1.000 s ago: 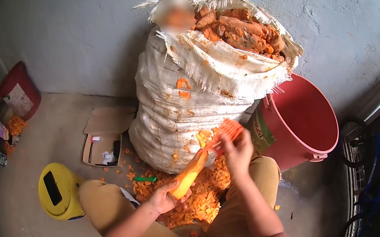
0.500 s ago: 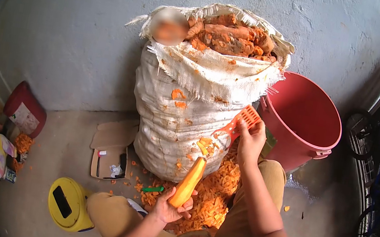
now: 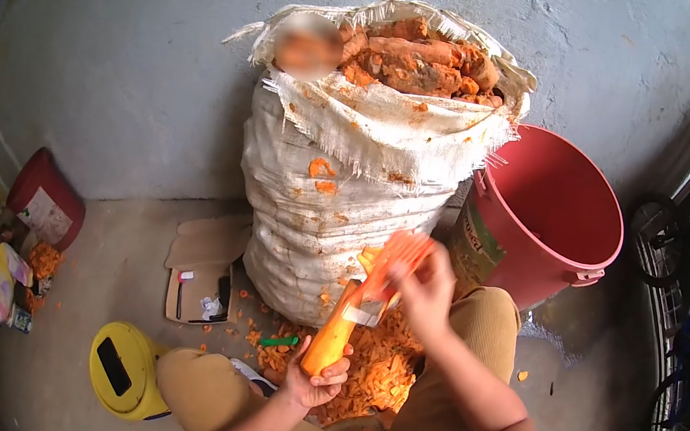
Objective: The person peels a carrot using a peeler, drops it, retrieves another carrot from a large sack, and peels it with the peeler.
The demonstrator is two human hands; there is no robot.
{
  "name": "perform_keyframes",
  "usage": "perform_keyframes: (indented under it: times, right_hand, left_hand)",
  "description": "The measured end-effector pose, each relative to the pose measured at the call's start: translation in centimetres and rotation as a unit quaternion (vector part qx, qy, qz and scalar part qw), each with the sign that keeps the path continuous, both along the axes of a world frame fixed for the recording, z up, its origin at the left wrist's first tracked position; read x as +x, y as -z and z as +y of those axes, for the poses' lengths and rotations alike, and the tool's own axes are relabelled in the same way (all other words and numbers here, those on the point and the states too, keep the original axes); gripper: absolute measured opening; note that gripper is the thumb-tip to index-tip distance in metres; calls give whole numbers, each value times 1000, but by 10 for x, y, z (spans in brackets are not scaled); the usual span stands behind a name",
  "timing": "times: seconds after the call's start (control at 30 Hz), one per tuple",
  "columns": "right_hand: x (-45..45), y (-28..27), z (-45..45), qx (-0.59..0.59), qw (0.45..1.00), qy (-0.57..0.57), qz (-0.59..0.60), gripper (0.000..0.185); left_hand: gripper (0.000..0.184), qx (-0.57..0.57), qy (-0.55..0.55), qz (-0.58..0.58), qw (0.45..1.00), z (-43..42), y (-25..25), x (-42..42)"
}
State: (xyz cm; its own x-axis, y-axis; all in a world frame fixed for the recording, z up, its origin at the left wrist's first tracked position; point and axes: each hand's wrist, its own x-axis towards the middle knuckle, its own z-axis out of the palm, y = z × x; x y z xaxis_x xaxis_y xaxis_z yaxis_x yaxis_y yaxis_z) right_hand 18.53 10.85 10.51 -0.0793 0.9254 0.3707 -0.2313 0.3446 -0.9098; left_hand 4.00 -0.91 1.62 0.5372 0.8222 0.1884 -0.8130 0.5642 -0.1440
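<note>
My left hand (image 3: 315,382) is closed around the lower end of a peeled orange carrot (image 3: 330,344), tilted with its tip up and away from me. My right hand (image 3: 426,291) grips an orange-red peeler (image 3: 405,253), blurred by motion. The peeler's pale blade lies over the carrot's upper part; whether it touches cannot be made out. Below both hands a heap of orange peelings (image 3: 377,376) lies between my legs. Behind them stands a white woven sack (image 3: 326,221), filled to the top with unpeeled, soil-marked carrots (image 3: 425,65).
A large red bucket (image 3: 542,239) stands right of the sack. To the left are an open cardboard box (image 3: 192,281), a yellow container with a phone-like black object (image 3: 113,366) on its lid, and a dark red bin (image 3: 48,198). A green-handled item (image 3: 278,341) lies near the peelings.
My right hand has brought the peeler down and left, from beside the sack onto the carrot's upper part. My left hand keeps its hold on the carrot, almost in the same place.
</note>
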Motion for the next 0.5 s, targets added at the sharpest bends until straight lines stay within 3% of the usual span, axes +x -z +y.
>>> perform_keyframes:
  times: [0.07, 0.1, 0.2, 0.27, 0.33, 0.43, 0.5]
  right_hand:
    - [-8, 18, -22, 42, 995, -76, -55, 31]
    - [-11, 17, -14, 19, 997, -71, 25, 33]
    - [-3, 10, 31, -56, 988, 74, 122, 23]
    - [15, 8, 69, -21, 967, 115, 227, 19]
    - [27, 10, 82, -32, 964, 115, 238, 18]
    - [20, 29, 67, -127, 957, 1, 259, 24]
    - [7, 37, 44, -232, 923, -82, 296, 26]
  left_hand:
    - [59, 18, 14, -10, 1000, -1, -1, 3]
    - [58, 26, 20, -15, 999, -2, 0, 4]
    - [58, 30, 27, -36, 999, -2, 1, 7]
    - [58, 51, 37, -7, 998, -6, 5, 8]
    - [58, 54, 46, 20, 997, -11, 2, 8]
    - [62, 56, 29, 75, 995, -9, -2, 9]
    - [63, 56, 28, 107, 992, -6, -4, 10]
